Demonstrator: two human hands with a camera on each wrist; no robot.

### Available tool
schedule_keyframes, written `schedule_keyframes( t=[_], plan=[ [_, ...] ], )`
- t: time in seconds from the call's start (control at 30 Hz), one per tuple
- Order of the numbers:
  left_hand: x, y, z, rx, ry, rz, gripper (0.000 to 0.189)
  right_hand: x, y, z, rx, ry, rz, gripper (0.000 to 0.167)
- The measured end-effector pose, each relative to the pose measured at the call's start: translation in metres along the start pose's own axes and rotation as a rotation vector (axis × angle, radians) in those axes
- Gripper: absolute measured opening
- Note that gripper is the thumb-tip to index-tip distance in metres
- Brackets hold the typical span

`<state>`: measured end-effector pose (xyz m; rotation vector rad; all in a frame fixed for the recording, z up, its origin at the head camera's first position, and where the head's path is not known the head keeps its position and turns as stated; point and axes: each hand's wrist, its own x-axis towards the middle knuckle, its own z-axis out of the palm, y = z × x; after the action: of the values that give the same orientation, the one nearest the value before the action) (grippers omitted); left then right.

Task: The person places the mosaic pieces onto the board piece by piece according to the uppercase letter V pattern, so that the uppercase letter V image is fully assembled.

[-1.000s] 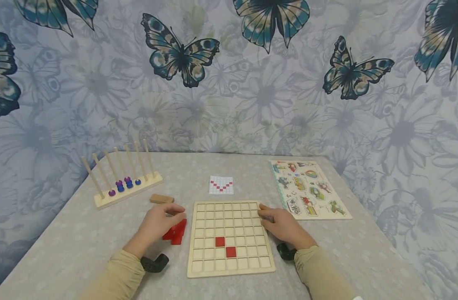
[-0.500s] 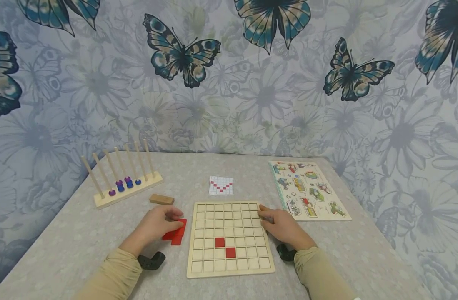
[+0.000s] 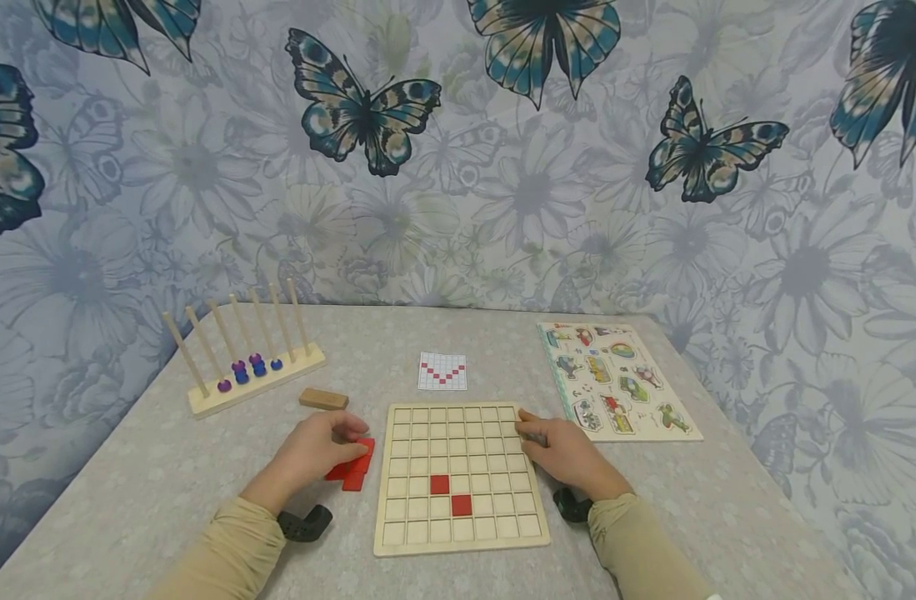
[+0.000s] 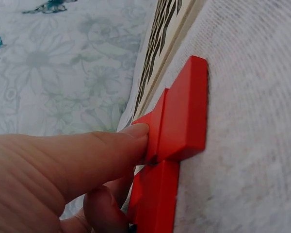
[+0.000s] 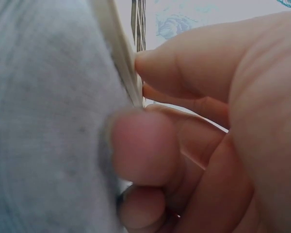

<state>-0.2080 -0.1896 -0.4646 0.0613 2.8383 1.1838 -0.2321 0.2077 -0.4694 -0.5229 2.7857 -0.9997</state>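
Observation:
Beside the board's left edge, my left hand [image 3: 318, 447] is at the pile of flat red square tiles [image 3: 355, 478]. In the left wrist view its thumb [image 4: 136, 130] rests on a red tile [image 4: 154, 130], with curled fingers partly hidden behind; it seems to pinch that tile. The pale wooden grid board [image 3: 420, 533] lies in the middle, with two red tiles set diagonally in its cells, one of them the upper-left tile [image 3: 439, 484]. My right hand [image 3: 566, 451] touches the board's upper right edge with thumb and fingertips, its fingers loosely bent.
Behind the board lies a small pattern card [image 3: 442, 372] with a red V of squares. A wooden block [image 3: 323, 398] and a peg stand [image 3: 258, 385] with purple and blue beads are at left. A picture puzzle board [image 3: 623, 379] lies at right.
My left hand has shifted slightly left and its thumb has come down onto the red tiles, some of which slid a little. My right hand has stayed at the board's edge.

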Motion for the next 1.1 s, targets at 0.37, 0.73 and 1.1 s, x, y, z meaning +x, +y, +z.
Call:
schedule_keyframes(
  t=[0.37, 0.73, 1.1],
  plan=[
    [0.0016, -0.0003, -0.0013, -0.002, 0.007, -0.007, 0.022, -0.0002, -0.0037, 0.0002, -0.028, 0.026, 0.009, 0.037],
    [0.0007, 0.0004, -0.001, 0.017, 0.051, -0.021, 0.013, -0.0013, -0.003, 0.0014, -0.007, 0.034, 0.005, 0.037],
    [0.0031, 0.0011, 0.0019, -0.145, 0.062, 0.019, 0.016, -0.0022, -0.003, 0.0014, -0.003, 0.044, 0.004, 0.036]
  ],
)
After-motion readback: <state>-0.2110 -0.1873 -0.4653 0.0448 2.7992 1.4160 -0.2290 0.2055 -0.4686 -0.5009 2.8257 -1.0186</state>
